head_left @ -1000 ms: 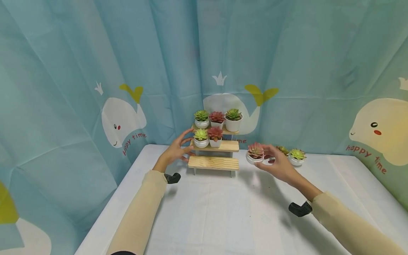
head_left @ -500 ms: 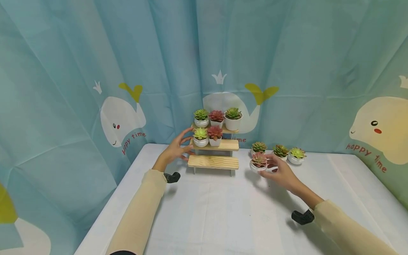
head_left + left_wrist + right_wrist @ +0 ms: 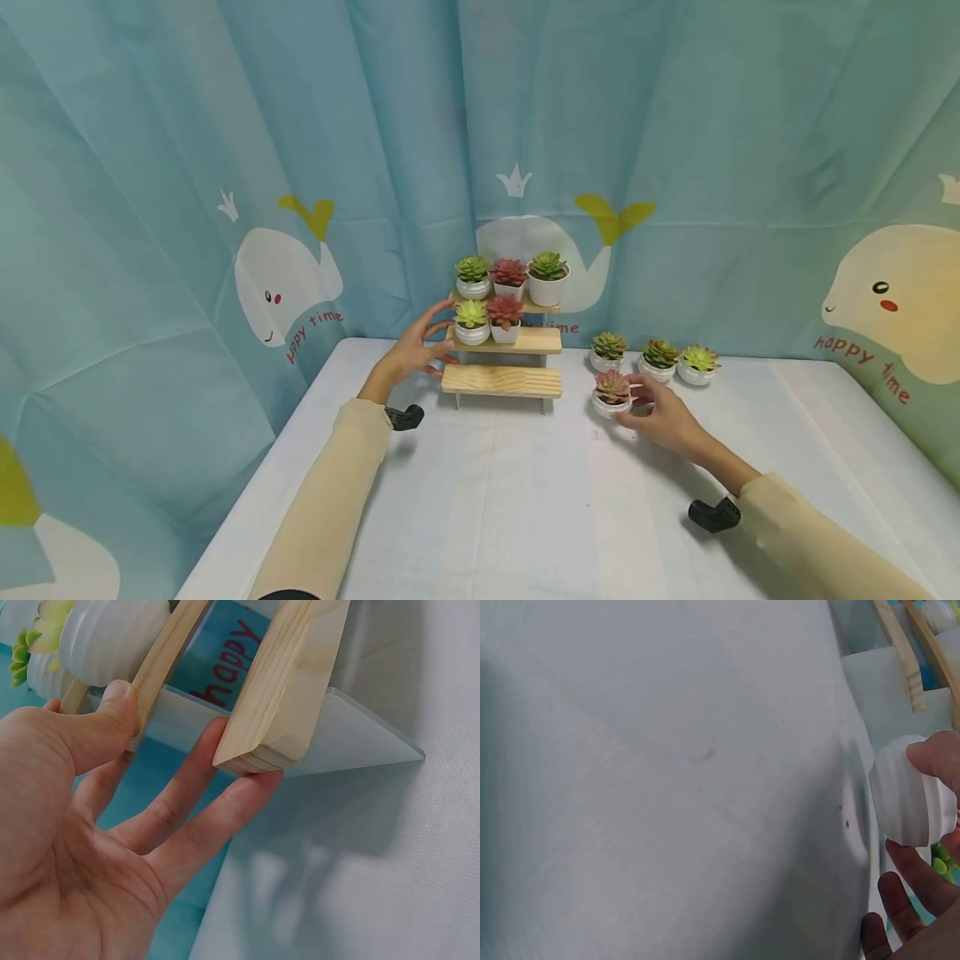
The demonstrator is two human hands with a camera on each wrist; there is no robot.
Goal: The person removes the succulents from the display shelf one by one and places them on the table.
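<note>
In the head view my right hand [image 3: 660, 417] pinches a small white pot with a pink succulent [image 3: 612, 388], low over the table. The right wrist view shows the thumb on one side of the white pot [image 3: 904, 791] and a fingertip on the other. My left hand [image 3: 408, 354] is at the left end of a three-tier wooden stand [image 3: 502, 381]. In the left wrist view its thumb and spread fingers touch the ends of the wooden tiers [image 3: 281, 690]. Three potted succulents stand on the top tier, and a light green one [image 3: 471, 314] and a red one [image 3: 505, 311] on the middle.
Behind my right hand, three more potted succulents stand in a row: dark green [image 3: 609, 346], red-green [image 3: 660, 354] and light green [image 3: 699, 359]. A white cloth covers the table [image 3: 480, 500]. A blue curtain [image 3: 675, 150] with whale prints hangs behind.
My right hand has carried the pink succulent down and slightly right, away from the stand, uncovering the dark green succulent behind. The left hand has stayed at the stand.
</note>
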